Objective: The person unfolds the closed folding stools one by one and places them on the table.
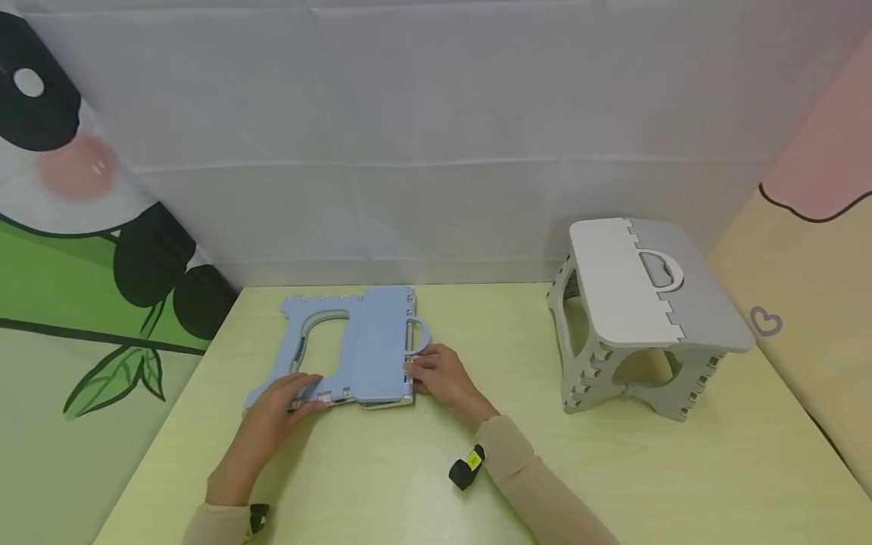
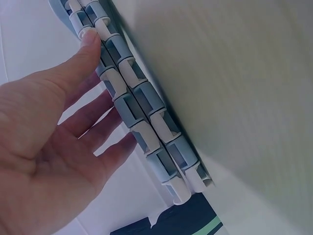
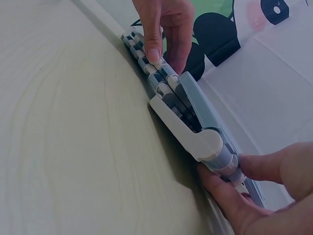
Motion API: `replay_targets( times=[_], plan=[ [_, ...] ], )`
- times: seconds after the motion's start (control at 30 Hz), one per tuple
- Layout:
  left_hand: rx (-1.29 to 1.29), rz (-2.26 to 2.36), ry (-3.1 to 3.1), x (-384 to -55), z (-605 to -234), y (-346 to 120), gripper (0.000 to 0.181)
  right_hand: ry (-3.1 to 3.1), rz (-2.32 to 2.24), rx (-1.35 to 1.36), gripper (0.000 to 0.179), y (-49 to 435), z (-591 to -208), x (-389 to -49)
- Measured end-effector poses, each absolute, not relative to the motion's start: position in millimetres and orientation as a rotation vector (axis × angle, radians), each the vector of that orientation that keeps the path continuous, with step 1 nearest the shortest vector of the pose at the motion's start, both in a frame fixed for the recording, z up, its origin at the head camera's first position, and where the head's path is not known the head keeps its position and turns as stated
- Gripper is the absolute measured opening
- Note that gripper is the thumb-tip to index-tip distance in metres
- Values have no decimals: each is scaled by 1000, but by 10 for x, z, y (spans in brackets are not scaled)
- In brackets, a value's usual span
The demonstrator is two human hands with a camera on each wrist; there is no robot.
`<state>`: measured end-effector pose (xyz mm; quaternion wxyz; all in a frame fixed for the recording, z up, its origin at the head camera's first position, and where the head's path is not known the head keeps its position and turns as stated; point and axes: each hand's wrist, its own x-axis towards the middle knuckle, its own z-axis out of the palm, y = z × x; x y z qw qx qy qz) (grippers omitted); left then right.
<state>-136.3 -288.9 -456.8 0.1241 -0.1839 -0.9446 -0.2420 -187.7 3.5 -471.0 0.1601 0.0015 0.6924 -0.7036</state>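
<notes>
A light-blue folding step stool (image 1: 381, 341) lies folded flat on the table, its pale hinged edge (image 2: 139, 105) facing the person. My left hand (image 1: 275, 405) grips its near edge at the leg part, the thumb on the hinge knuckles and the other fingers over the far side. At the right end, beside the loop handle (image 1: 424, 333), my right hand (image 1: 443, 375) pinches the top panel's edge between thumb and index finger. In the right wrist view, the white and blue panels (image 3: 178, 125) sit slightly apart, with dark hinge parts between them.
A second folding stool (image 1: 633, 303), white and grey, stands unfolded at the table's right side. The pale yellow table (image 1: 381, 484) meets a white cloth backdrop (image 1: 436, 136) at the back. Cartoon-printed panels (image 1: 129, 288) flank both sides.
</notes>
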Motion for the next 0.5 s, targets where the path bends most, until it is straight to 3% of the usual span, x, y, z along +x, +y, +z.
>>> replay_targets(
  times=[0.5],
  plan=[
    [-568,-603,-2760,-1355,-4505,-2793,43,2006,-1997,31,37,119,-4614,-1853]
  ],
)
